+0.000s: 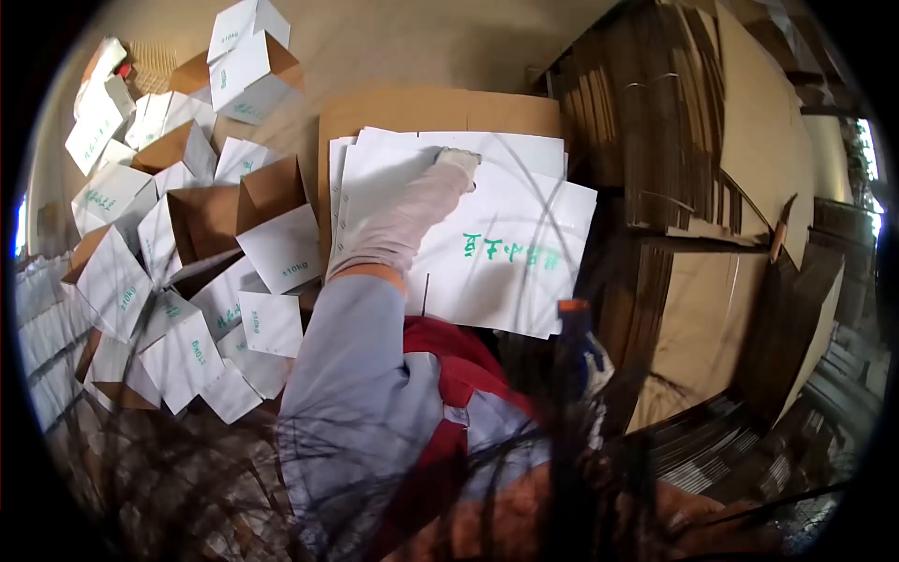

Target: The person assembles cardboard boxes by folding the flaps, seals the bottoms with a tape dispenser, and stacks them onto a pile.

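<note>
My left hand [458,170], in a pale glove, reaches over a stack of flat white cardboard sheets. Its fingers are curled at the upper edge of the top sheet [487,272], which lies turned slightly against the sheets below and has green printed characters. Low on the right, part of my right hand [596,367] shows in a white and blue glove. Its fingers are mostly hidden. Right beside it stands a dark, upright object with an orange tip [572,305], whose kind I cannot make out. Brown cardboard [440,108] lies under the white sheets.
Many small white cartons [183,356] with green print and brown insides are heaped at the left, several open. Tall stacks of flat brown cardboard [646,122] stand at the right. A brown panel [702,328] lies nearer on that side. Dark strands blur the lower view.
</note>
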A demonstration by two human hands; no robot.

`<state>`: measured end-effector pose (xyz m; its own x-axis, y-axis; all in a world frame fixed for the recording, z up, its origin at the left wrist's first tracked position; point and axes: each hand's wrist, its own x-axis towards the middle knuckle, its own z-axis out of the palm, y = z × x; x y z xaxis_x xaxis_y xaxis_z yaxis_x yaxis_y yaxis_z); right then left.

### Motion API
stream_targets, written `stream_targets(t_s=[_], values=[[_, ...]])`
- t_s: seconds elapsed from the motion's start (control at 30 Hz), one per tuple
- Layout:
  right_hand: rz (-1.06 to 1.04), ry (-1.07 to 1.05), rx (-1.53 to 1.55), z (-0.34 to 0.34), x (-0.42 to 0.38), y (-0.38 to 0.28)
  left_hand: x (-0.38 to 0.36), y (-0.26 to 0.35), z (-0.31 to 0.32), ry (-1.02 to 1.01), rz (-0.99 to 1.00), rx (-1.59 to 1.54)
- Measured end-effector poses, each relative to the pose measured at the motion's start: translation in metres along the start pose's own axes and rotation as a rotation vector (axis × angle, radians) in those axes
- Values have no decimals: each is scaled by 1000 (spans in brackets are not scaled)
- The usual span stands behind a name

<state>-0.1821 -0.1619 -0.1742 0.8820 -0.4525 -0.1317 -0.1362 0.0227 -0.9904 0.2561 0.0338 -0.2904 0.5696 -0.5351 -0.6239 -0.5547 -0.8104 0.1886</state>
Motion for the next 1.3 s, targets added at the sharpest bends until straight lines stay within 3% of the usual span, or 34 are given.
stream_targets(t_s=[0.03, 0.1, 0.17, 0.23, 0.3, 0.4, 0.5, 0.57, 0.6, 0.63, 0.67, 0.7, 0.73, 0.77, 0.87, 0.93, 0.97, 1.0, 1.03, 1.07, 1.1, 1.13, 1.17, 1.23, 1.27, 1.3], values=[[306, 164, -268, 18, 28, -70, -15, 2, -23, 14, 5, 15], [91, 109, -384, -18, 53, -93, -49, 6, -69, -62, 10, -56], [59, 268, -304, -21, 62, -152, -97, 23, -97, -53, 77, 56], [-278, 184, -133, -12, 81, -202, -166, 47, -126, -83, 288, 62], [-325, 23, -238, 5, 94, -265, -228, 74, -145, -77, 370, 256], [-422, -142, -497, 6, 135, -278, -309, 96, -154, 110, 447, 454], [-594, -164, -907, 66, 163, -259, -316, 87, -129, 317, 593, 481], [-575, -224, -1085, 127, 172, -233, -283, 74, -105, 439, 430, 510], [-539, -303, -1226, 157, 176, -223, -279, 74, -103, 645, 441, 398], [-504, -379, -1365, 184, 181, -217, -285, 92, -119, 435, 379, 572], [-453, -434, -1421, 205, 185, -214, -261, 97, -90, 623, 336, 709], [-396, -494, -1481, 219, 188, -212, -271, 120, -92, 479, 217, 635], [-335, -509, -1511, 227, 192, -214, -286, 128, -93, 671, 321, 553], [-402, -511, -1483, 227, 200, -206, -286, 127, -86, 630, 426, 505], [-646, -386, -1262, 198, 237, -177, -284, 129, -79, 561, 481, 403], [-513, -455, -1266, 159, 233, -208, -309, 112, -102, 479, 474, 411], [-683, -448, -1137, 131, 242, -198, -314, 95, -97, 508, 434, 413], [-666, -476, -993, 106, 235, -204, -332, 79, -105, 466, 355, 388], [-602, -405, -1152, 89, 221, -217, -349, 63, -115, 430, 291, 355], [-866, -440, -1100, 54, 229, -192, -345, 40, -115, 336, 215, 291], [-871, -417, -1306, 37, 222, -178, -333, 12, -109, 234, 169, 220], [-745, -493, -1322, 43, 201, -181, -327, -4, -107, 66, 234, 18], [-691, -458, -1223, 55, 180, -184, -308, -7, -106, 68, 229, 17], [-513, -484, -1458, 64, 177, -180, -281, 16, -113, -189, 491, -438], [-658, -452, -1436, 59, 182, -168, -274, 43, -108, -165, 501, -584], [-660, -448, -1431, 61, 182, -169, -273, 81, -104, -140, 507, -727]])
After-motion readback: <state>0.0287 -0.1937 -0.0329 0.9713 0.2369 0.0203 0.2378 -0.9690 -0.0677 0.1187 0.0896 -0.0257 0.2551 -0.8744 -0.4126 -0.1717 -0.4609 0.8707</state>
